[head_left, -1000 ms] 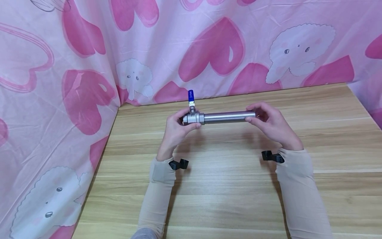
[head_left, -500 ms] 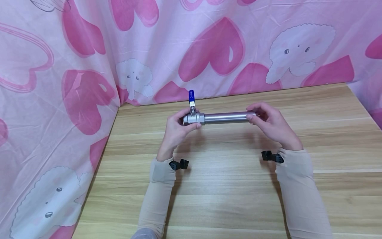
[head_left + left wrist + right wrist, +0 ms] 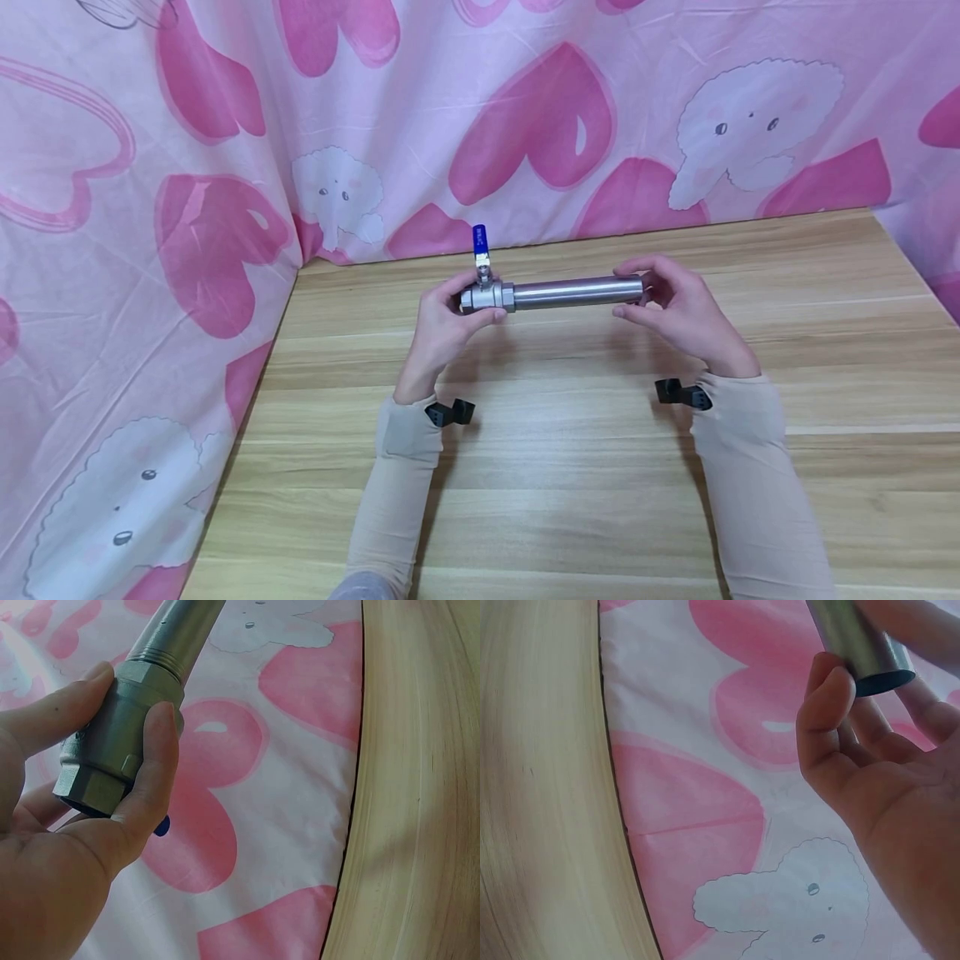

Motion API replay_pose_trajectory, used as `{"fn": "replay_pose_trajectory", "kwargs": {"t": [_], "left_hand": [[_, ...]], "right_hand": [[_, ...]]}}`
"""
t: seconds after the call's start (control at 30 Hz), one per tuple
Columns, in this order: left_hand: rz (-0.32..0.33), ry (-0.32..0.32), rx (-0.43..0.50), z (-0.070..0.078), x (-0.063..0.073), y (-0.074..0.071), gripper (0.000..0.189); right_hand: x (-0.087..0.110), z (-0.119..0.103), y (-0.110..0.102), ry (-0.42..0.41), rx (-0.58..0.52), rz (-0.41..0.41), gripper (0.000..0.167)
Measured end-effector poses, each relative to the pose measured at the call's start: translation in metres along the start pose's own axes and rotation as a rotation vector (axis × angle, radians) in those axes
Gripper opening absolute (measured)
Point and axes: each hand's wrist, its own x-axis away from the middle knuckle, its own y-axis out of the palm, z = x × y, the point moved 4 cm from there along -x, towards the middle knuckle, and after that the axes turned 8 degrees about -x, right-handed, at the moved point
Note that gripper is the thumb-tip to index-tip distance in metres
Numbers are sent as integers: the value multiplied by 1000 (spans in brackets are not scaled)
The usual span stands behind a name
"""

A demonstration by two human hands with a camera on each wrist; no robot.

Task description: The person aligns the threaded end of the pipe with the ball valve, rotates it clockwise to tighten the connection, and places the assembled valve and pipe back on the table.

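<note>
A silver ball valve (image 3: 486, 296) with a blue lever (image 3: 481, 240) pointing up is joined to a straight steel pipe (image 3: 577, 292). Several threads (image 3: 161, 658) show between valve and pipe in the left wrist view. My left hand (image 3: 437, 329) grips the valve body, thumb along its near side. Around the pipe's far right end, my right hand (image 3: 678, 312) curls its fingers loosely. In the head view the right thumb (image 3: 630, 312) lies just below the pipe, off its surface. The right wrist view shows the pipe's hollow end (image 3: 885, 682) between the fingers.
Under both hands is a wood-grain table (image 3: 555, 500). A pink curtain (image 3: 420, 108) with hearts and cartoon animals hangs along its back and left edges. Black camera mounts (image 3: 453, 412) sit on both sleeves.
My right thumb has dropped off the pipe's near side to just below it, baring the pipe's end. The pipe's right end tilts up slightly. The left hand keeps its hold.
</note>
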Motion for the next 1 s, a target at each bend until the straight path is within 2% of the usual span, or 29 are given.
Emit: {"fn": "replay_pose_trajectory", "kwargs": {"t": [0.47,1.0], "left_hand": [[4,-25,10,-1,0,-1,55],[7,-15,-4,-2,0,-1,53]], "right_hand": [[1,0,1,29,23,17,46],[0,0,-1,-22,4,21,43]]}}
